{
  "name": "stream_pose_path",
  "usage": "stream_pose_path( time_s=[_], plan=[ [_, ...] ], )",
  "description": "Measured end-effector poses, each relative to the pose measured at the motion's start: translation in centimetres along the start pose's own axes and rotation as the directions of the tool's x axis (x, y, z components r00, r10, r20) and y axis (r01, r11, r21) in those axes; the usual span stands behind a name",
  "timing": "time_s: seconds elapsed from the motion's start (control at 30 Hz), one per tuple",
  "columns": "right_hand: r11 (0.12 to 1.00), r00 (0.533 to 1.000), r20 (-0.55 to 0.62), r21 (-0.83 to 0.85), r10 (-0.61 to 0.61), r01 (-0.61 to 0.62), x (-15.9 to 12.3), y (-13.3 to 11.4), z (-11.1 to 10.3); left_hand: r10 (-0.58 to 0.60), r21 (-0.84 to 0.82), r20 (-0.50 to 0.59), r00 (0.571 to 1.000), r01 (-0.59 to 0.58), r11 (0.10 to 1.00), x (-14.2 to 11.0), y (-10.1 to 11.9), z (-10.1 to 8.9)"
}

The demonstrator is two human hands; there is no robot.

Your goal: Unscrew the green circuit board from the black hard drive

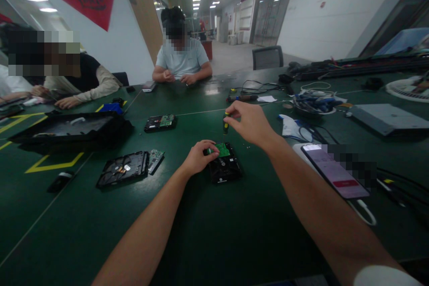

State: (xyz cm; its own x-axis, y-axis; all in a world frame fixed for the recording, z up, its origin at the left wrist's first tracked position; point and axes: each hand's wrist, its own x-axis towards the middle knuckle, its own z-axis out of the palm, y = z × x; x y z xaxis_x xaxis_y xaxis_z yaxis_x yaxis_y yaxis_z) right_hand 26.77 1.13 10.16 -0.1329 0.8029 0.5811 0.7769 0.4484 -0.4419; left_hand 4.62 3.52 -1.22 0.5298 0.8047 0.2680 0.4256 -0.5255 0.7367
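Note:
A black hard drive (224, 170) lies on the green table in front of me, its green circuit board (224, 149) facing up at the far end. My left hand (200, 157) rests on the drive's left side, fingers closed at the board's edge. Upright above the board stands a small screwdriver (225, 126) with a yellow-and-black handle. Its handle is pinched by my right hand (247, 120), and the shaft points down at the board. Whether the tip sits in a screw is too small to tell. Several tiny screws (248, 146) lie right of the drive.
Left are another hard drive (124, 169), a loose circuit board (156, 161) and a black tray (70, 127). A further drive (160, 122) lies beyond. Right are a phone (335, 172), cables and a grey metal box (389, 118). A person (182, 56) sits opposite; others sit left.

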Motion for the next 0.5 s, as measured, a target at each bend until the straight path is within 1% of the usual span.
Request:
stream_pose_path(
  time_s=[0.07,0.27,0.43,0.5],
  plan=[
    [1.0,1.0,0.001,0.01,0.011,-0.011,-0.01,-0.02,0.0,0.003,0.004,0.004,1.0,-0.003,1.0,0.02,0.02,-0.01],
    [0.999,0.999,0.019,-0.019,-0.042,0.042,0.03,-0.11,-0.17,0.002,-0.002,0.001,1.0,-0.002,1.0,0.02,-0.01,-0.01],
    [1.0,1.0,0.015,-0.014,0.027,-0.027,-0.02,-0.16,-0.09,-0.003,-0.007,0.0,1.0,0.003,1.0,-0.02,0.02,-0.04],
    [1.0,1.0,0.018,-0.008,0.022,-0.022,-0.03,-0.24,-0.11,-0.002,-0.009,0.003,1.0,0.002,1.0,-0.02,0.01,-0.02]
  ],
)
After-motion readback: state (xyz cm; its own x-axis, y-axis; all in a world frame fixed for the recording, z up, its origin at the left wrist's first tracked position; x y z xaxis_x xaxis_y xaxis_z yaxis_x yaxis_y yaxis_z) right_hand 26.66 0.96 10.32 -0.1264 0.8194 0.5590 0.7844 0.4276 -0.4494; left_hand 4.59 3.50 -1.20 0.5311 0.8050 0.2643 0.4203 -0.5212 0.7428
